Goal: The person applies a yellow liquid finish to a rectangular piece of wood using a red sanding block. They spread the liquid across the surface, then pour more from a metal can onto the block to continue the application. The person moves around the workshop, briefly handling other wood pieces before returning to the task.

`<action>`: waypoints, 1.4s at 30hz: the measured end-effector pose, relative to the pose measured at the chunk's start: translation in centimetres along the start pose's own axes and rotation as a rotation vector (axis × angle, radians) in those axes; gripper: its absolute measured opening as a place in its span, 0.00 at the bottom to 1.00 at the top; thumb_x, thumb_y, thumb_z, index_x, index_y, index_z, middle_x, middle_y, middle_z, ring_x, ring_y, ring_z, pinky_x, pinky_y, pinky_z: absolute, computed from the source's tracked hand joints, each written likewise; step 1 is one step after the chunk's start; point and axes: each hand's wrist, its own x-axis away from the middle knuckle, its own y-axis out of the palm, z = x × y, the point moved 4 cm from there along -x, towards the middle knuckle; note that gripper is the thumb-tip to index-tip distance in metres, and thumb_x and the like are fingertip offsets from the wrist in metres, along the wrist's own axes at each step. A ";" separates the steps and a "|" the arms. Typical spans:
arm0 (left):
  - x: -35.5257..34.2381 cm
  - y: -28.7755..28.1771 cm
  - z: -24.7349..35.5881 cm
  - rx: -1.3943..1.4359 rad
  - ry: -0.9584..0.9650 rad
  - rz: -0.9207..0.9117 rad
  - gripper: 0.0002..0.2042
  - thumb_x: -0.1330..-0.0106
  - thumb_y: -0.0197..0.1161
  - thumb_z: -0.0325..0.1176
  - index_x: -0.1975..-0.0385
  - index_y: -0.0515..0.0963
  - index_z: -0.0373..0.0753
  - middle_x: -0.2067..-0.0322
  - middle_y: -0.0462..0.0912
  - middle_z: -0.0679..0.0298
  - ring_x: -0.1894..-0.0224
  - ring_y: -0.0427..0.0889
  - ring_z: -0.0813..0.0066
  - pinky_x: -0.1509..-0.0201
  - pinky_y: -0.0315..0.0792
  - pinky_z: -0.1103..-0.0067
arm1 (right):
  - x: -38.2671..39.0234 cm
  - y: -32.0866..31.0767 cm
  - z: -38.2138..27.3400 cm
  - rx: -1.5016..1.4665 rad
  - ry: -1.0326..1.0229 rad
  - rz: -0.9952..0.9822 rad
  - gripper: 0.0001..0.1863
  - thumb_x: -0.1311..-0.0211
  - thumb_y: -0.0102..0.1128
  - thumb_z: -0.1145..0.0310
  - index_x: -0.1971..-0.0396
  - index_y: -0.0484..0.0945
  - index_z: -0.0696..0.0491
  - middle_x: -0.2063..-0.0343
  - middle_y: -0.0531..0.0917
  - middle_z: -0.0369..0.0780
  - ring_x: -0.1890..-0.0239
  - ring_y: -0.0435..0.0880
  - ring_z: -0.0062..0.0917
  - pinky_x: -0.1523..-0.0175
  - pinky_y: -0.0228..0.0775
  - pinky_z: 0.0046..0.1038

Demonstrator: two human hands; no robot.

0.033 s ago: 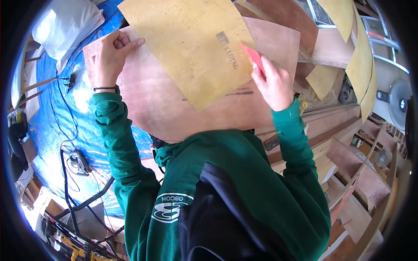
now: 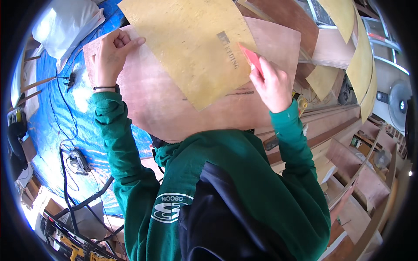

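Right fingers (image 2: 266, 67) grip a flat, pointed red tool (image 2: 251, 56) over a mottled, dark-printed yellow sheet (image 2: 187, 48); left fingers (image 2: 124, 38) curl, hold unclear.

Item 1: tan sheet (image 2: 187, 43). Bore one short word (image 2: 232, 58) in black capitals, legible, running slantwise down the face, with a dark square emblem (image 2: 223, 38) at its upper end.

Item 2: green sweatshirt (image 2: 261, 195). Bore a white print (image 2: 166, 211), seen upside down: a legible line of small capitals (image 2: 174, 198) next to a bold curved figure, in a rounded outline, partly covered by dark cloth (image 2: 217, 217).
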 end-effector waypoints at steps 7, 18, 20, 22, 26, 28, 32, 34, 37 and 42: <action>0.7 -0.1 0.3 0.066 -0.034 0.024 0.17 0.50 0.75 0.37 0.81 0.71 0.35 0.85 0.65 0.74 0.81 0.60 0.84 0.77 0.56 0.82 | -0.4 -0.4 -3.9 -0.628 0.150 -0.235 0.11 0.39 0.58 0.74 0.57 0.76 0.60 0.74 0.82 0.45 0.74 0.82 0.28 0.66 0.73 0.26; 1.2 -0.7 1.8 -0.045 -0.103 0.066 0.17 0.54 0.74 0.43 0.80 0.72 0.41 0.83 0.71 0.72 0.78 0.69 0.75 0.63 0.58 0.72 | -18.6 -1.9 -3.8 0.000 -0.321 -0.115 0.16 0.43 0.56 0.68 0.53 0.76 0.53 0.71 0.82 0.49 0.70 0.83 0.43 0.65 0.74 0.39; 1.4 -0.7 1.8 -0.051 -0.117 0.063 0.17 0.54 0.74 0.44 0.81 0.72 0.42 0.83 0.71 0.73 0.77 0.69 0.75 0.62 0.55 0.71 | -20.5 -1.9 -5.1 0.133 -0.295 -0.218 0.14 0.43 0.54 0.68 0.56 0.78 0.52 0.72 0.83 0.50 0.71 0.84 0.42 0.65 0.76 0.39; 1.4 -0.8 2.1 -0.067 -0.121 0.064 0.17 0.54 0.74 0.45 0.81 0.72 0.43 0.83 0.71 0.74 0.77 0.69 0.75 0.62 0.54 0.71 | -21.4 -0.9 -4.7 0.093 -0.335 -0.240 0.15 0.43 0.56 0.64 0.55 0.77 0.50 0.73 0.83 0.50 0.69 0.84 0.43 0.65 0.75 0.40; 1.3 -0.7 1.9 -0.075 -0.109 0.076 0.17 0.54 0.74 0.45 0.82 0.73 0.44 0.84 0.71 0.75 0.78 0.70 0.75 0.62 0.53 0.72 | -21.4 1.6 -3.2 0.015 -0.365 -0.275 0.16 0.40 0.56 0.66 0.52 0.75 0.53 0.68 0.83 0.48 0.65 0.84 0.41 0.61 0.75 0.35; 1.3 -0.6 1.7 -0.066 -0.104 0.076 0.17 0.54 0.74 0.45 0.82 0.72 0.44 0.84 0.71 0.75 0.78 0.70 0.75 0.62 0.53 0.72 | -21.2 2.7 -2.3 -0.032 -0.351 -0.317 0.17 0.39 0.56 0.68 0.50 0.74 0.54 0.64 0.83 0.47 0.62 0.84 0.40 0.58 0.75 0.32; 1.3 -0.6 1.9 -0.093 -0.098 0.083 0.17 0.54 0.74 0.45 0.82 0.72 0.44 0.84 0.71 0.74 0.78 0.70 0.75 0.63 0.53 0.72 | -20.7 2.9 -2.0 -0.107 -0.399 -0.402 0.17 0.39 0.55 0.68 0.50 0.74 0.54 0.63 0.84 0.46 0.61 0.84 0.37 0.56 0.74 0.30; 1.3 -0.5 2.0 -0.089 -0.094 0.079 0.17 0.54 0.74 0.46 0.82 0.72 0.44 0.84 0.71 0.74 0.78 0.70 0.75 0.63 0.53 0.72 | -19.7 2.5 -2.1 -0.237 -0.403 -0.570 0.16 0.39 0.55 0.70 0.51 0.75 0.55 0.65 0.84 0.45 0.62 0.84 0.34 0.56 0.74 0.29; 1.2 -0.6 1.5 -0.080 -0.088 0.078 0.17 0.55 0.74 0.46 0.82 0.72 0.43 0.84 0.71 0.74 0.78 0.70 0.74 0.64 0.53 0.72 | -16.1 -1.0 -2.5 -0.523 -0.399 -0.912 0.15 0.42 0.55 0.72 0.54 0.75 0.58 0.67 0.83 0.42 0.64 0.83 0.28 0.57 0.73 0.27; 1.1 -0.2 0.7 -0.108 -0.058 0.093 0.18 0.56 0.75 0.46 0.82 0.72 0.43 0.84 0.71 0.74 0.77 0.71 0.75 0.65 0.53 0.71 | -11.7 -5.9 -3.1 -0.499 -0.154 -0.640 0.14 0.43 0.55 0.77 0.55 0.75 0.58 0.68 0.83 0.43 0.68 0.84 0.27 0.60 0.73 0.26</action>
